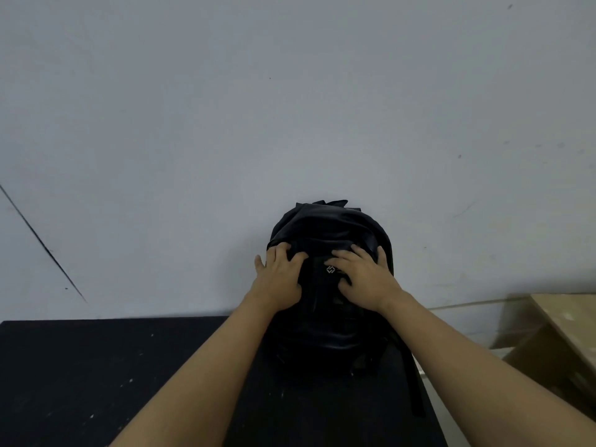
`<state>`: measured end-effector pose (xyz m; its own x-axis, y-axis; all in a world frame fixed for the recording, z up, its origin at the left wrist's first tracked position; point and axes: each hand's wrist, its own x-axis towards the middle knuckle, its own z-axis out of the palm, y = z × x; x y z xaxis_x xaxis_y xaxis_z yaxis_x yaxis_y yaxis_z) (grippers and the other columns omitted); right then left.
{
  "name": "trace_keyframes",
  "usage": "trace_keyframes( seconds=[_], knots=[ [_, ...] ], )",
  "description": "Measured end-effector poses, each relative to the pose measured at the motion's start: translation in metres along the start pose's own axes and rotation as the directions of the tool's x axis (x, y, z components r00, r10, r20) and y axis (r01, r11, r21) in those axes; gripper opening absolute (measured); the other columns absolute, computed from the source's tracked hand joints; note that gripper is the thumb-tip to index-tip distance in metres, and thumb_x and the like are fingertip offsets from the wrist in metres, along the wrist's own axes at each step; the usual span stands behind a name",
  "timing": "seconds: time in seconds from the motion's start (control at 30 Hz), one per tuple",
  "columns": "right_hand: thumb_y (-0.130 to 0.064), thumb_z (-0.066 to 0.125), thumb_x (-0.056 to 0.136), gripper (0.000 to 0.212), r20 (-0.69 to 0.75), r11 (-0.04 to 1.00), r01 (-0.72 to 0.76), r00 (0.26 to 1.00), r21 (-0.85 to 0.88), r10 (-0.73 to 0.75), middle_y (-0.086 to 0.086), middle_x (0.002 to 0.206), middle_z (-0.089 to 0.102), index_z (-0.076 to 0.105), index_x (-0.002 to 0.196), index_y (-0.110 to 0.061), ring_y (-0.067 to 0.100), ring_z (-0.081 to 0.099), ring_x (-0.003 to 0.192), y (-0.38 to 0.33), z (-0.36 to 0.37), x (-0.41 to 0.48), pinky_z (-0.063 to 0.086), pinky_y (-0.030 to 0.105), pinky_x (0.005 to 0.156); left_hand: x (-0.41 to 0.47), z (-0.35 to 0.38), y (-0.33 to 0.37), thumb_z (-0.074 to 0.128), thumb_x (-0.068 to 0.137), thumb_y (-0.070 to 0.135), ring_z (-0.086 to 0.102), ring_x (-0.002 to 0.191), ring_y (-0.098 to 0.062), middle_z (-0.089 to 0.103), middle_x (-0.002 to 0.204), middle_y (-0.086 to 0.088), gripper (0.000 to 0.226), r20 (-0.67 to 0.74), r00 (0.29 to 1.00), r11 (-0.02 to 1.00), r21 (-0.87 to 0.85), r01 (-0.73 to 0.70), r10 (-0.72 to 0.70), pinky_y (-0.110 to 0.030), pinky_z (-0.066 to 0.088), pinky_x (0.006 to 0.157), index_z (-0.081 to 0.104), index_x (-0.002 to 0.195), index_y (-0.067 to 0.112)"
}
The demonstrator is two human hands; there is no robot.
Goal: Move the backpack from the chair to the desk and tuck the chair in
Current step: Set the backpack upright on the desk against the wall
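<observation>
Black backpack, one, upright on desk; two hands' spread grips press it.

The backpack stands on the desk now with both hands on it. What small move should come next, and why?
Probably lift both hands off. The backpack stands upright on the desk, at the wall, left hand and right hand spread flat on its front. The chair, out of view, remains.

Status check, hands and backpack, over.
Left hand and right hand spread flat on backpack. Backpack upright on desk, against wall. Chair out of view.
</observation>
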<state>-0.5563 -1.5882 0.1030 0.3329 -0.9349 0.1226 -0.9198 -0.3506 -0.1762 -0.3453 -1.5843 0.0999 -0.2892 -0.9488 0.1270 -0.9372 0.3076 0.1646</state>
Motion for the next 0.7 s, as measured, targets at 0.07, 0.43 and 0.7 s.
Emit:
trace_keyframes(
  seconds=[0.07,0.43,0.7],
  knots=[
    [-0.030,0.050,0.086,0.054,-0.014,1.000,-0.006,1.000,0.004,0.006,-0.012,0.154,0.032,0.042,0.139,-0.041,0.023,0.015,0.146,-0.009,-0.006,-0.013,0.001,0.065,0.113,-0.010,-0.005,0.004,0.053,0.081,0.018,0.015,0.134,-0.038,0.019,0.147,-0.018,0.067,0.005,1.000,1.000,-0.018,0.004,-0.004,-0.069,0.012,0.109,0.029,0.143,0.024],
    [-0.032,0.050,0.086,0.056,0.058,0.996,-0.071,0.995,-0.062,0.075,-0.010,0.149,0.036,0.039,0.141,-0.037,0.024,0.028,0.138,-0.034,-0.055,-0.096,0.027,0.055,0.109,-0.103,-0.053,0.035,0.054,0.082,0.018,0.016,0.135,-0.038,0.014,0.149,-0.020,0.074,0.105,0.980,0.984,-0.033,0.173,-0.169,-0.063,0.016,0.111,0.018,0.146,0.022],
    [-0.036,0.050,0.086,0.058,0.055,1.000,0.015,0.998,-0.027,-0.014,-0.004,0.146,0.041,0.037,0.143,-0.035,0.027,0.036,0.132,-0.059,-0.078,-0.172,0.035,0.054,0.104,-0.200,-0.071,0.082,0.057,0.083,0.023,0.024,0.132,-0.038,0.018,0.147,-0.019,0.076,0.072,0.951,0.950,-0.060,0.306,-0.301,-0.056,0.029,0.104,0.017,0.147,0.023]
  ],
)
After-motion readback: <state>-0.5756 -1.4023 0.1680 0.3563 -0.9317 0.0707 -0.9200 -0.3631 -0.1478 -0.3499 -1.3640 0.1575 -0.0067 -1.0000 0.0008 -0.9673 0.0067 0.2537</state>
